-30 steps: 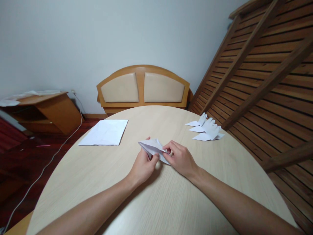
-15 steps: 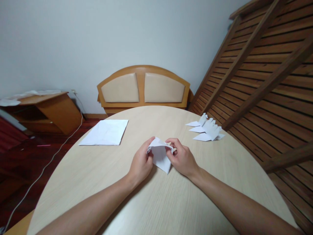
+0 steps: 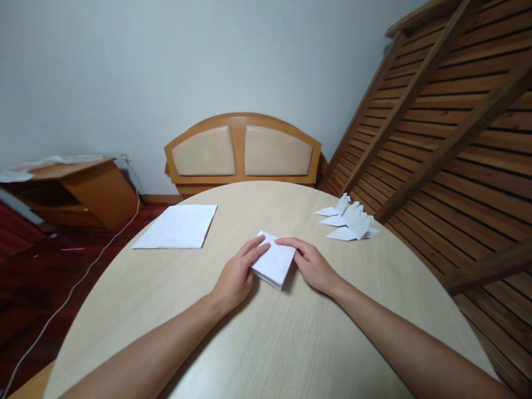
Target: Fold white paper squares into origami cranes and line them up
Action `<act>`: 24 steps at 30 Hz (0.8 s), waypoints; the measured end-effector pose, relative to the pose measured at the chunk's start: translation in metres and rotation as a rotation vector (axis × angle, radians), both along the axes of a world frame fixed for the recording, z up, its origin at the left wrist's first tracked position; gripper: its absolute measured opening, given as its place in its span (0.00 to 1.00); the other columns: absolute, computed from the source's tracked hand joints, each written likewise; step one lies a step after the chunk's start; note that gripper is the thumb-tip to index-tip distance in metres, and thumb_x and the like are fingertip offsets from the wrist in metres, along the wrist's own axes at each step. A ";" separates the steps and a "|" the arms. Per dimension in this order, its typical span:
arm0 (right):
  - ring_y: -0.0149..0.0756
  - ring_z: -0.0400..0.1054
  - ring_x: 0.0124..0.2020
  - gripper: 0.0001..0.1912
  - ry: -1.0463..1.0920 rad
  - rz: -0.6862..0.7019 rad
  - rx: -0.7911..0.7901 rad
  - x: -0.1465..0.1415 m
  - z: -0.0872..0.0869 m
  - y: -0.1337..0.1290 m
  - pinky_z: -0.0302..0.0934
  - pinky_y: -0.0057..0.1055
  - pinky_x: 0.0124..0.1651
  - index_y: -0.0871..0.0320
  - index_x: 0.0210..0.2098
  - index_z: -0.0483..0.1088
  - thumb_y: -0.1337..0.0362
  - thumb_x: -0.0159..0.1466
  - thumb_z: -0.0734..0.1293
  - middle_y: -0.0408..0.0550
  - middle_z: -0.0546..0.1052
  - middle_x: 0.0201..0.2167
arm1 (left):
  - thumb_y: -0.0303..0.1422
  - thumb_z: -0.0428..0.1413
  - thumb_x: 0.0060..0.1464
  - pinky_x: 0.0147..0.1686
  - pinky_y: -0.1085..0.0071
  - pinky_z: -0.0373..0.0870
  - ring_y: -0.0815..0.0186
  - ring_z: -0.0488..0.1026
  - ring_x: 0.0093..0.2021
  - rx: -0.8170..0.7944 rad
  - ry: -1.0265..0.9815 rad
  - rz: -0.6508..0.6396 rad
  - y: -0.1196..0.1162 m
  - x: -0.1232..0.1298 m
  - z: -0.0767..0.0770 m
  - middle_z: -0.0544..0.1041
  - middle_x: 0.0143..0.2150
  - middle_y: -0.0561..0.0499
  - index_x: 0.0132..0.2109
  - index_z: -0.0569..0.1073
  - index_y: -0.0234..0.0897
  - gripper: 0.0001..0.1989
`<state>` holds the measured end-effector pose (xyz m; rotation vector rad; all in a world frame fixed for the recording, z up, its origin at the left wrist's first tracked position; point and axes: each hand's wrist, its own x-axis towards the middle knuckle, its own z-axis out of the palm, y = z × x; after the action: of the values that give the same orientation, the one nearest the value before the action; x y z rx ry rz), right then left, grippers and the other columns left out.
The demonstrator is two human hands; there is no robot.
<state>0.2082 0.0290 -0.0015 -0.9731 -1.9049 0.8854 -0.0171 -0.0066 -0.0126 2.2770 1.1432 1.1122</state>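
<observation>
A small white folded paper (image 3: 274,261), roughly square and several layers thick, is between my hands just above or on the table; I cannot tell whether it touches. My left hand (image 3: 239,271) grips its left side, with fingers stretched over the top face and the thumb at the near left edge. On the other side, my right hand (image 3: 310,263) holds the right corner, its index finger laid along the upper edge. The right thumb is mostly hidden by the paper. The layers show slightly apart along the edge nearest me.
On the round pale wooden table (image 3: 266,343), a flat stack of white paper (image 3: 177,227) lies at the left. Several folded paper birds (image 3: 351,220) stand in a row at the right. Beyond are a padded headboard (image 3: 245,149), a slatted wooden frame (image 3: 457,144) and a desk (image 3: 87,191).
The folded paper was held up with its upper layer bowed open; now it is flattened into a square. My left fingers have moved onto its top face, and the right hand has lowered slightly.
</observation>
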 end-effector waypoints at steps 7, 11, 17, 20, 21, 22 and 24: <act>0.45 0.70 0.52 0.20 0.268 0.121 -0.309 0.011 0.005 0.007 0.61 0.44 0.56 0.54 0.48 0.78 0.66 0.59 0.62 0.50 0.78 0.52 | 0.15 0.45 0.52 0.64 0.52 0.64 0.58 0.63 0.67 0.029 -0.036 -0.083 -0.003 0.001 0.008 0.65 0.68 0.45 0.62 0.70 0.43 0.34; 0.45 0.71 0.48 0.18 0.319 0.085 -0.370 0.014 0.005 0.011 0.65 0.41 0.49 0.56 0.47 0.78 0.58 0.64 0.62 0.52 0.78 0.51 | 0.22 0.51 0.53 0.65 0.51 0.62 0.53 0.62 0.68 -0.031 -0.025 -0.141 -0.008 0.001 0.017 0.63 0.69 0.42 0.62 0.70 0.38 0.28; 0.42 0.73 0.44 0.13 0.161 -0.077 -0.199 0.010 -0.005 0.016 0.67 0.41 0.48 0.56 0.43 0.77 0.57 0.61 0.69 0.52 0.79 0.46 | 0.31 0.51 0.63 0.63 0.56 0.67 0.56 0.70 0.63 -0.091 0.073 -0.047 -0.009 0.004 0.016 0.70 0.66 0.44 0.53 0.77 0.38 0.15; 0.43 0.71 0.50 0.10 0.002 -0.147 0.003 0.009 -0.007 0.014 0.66 0.44 0.53 0.56 0.42 0.78 0.62 0.64 0.66 0.54 0.77 0.50 | 0.31 0.52 0.62 0.61 0.58 0.70 0.58 0.73 0.61 -0.088 0.144 -0.008 -0.008 0.005 0.011 0.71 0.65 0.46 0.53 0.77 0.40 0.15; 0.44 0.70 0.52 0.10 -0.073 -0.171 0.076 0.009 -0.006 0.012 0.64 0.45 0.56 0.56 0.42 0.78 0.63 0.65 0.65 0.54 0.76 0.50 | 0.31 0.53 0.62 0.60 0.58 0.71 0.57 0.73 0.60 -0.092 0.173 0.011 -0.008 0.005 0.010 0.71 0.65 0.46 0.53 0.76 0.40 0.15; 0.44 0.69 0.53 0.11 -0.153 -0.188 0.144 0.008 -0.005 0.010 0.63 0.47 0.58 0.56 0.43 0.78 0.63 0.66 0.64 0.55 0.76 0.51 | 0.30 0.54 0.61 0.59 0.58 0.72 0.57 0.74 0.59 -0.099 0.201 0.034 -0.008 0.005 0.009 0.70 0.65 0.46 0.54 0.76 0.40 0.15; 0.46 0.66 0.57 0.13 -0.296 -0.192 0.257 0.006 -0.003 0.003 0.60 0.48 0.62 0.55 0.47 0.78 0.63 0.67 0.64 0.54 0.75 0.53 | 0.30 0.55 0.60 0.57 0.58 0.74 0.57 0.75 0.58 -0.101 0.249 0.075 -0.009 0.005 0.008 0.69 0.66 0.46 0.55 0.75 0.41 0.17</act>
<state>0.2139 0.0322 -0.0049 -1.1520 -2.0651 0.3894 -0.0122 -0.0154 -0.0050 2.3579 1.3556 0.7913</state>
